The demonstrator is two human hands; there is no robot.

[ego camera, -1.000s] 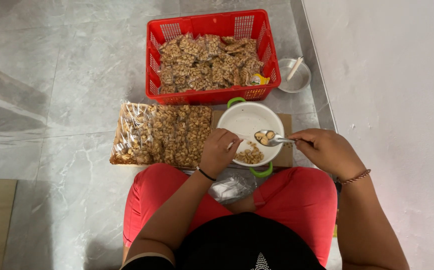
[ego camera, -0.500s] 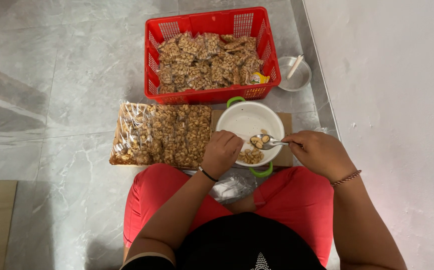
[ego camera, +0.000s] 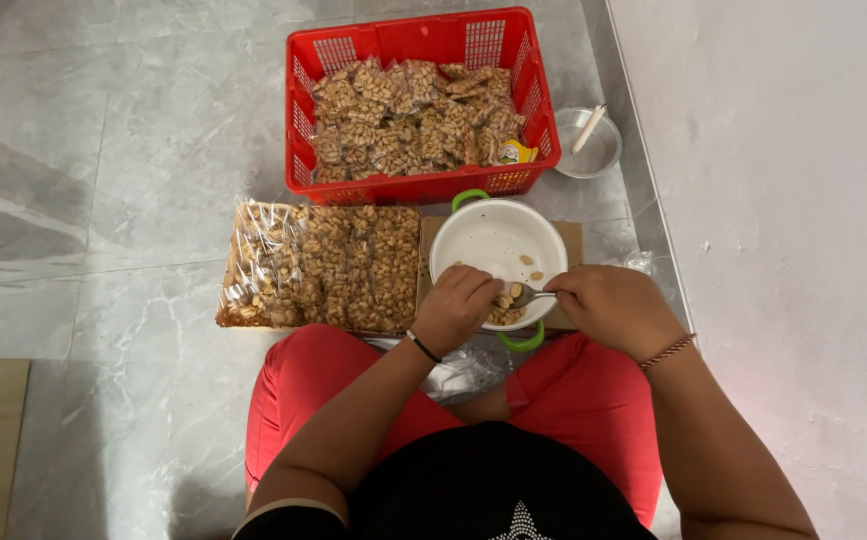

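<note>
A white bowl with green handles (ego camera: 494, 235) sits on a cardboard piece on the floor in front of my knees, with a few peanuts left at its near side. My right hand (ego camera: 616, 308) grips a metal spoon (ego camera: 526, 296) whose head is loaded with peanuts over the bowl's near rim. My left hand (ego camera: 457, 307) is curled at the same rim beside the spoon head, fingers closed on what looks like a small clear bag; the bag itself is mostly hidden.
A flat row of filled clear peanut packets (ego camera: 322, 265) lies left of the bowl. A red plastic basket (ego camera: 414, 38) full of packets stands behind. A small clear dish with a stick (ego camera: 591, 143) sits by the white wall. Crumpled clear plastic (ego camera: 464, 375) lies between my knees.
The spoon with peanuts has dropped from above the bowl's middle toward its near rim, right against my left hand. Both hands have drawn closer together.
</note>
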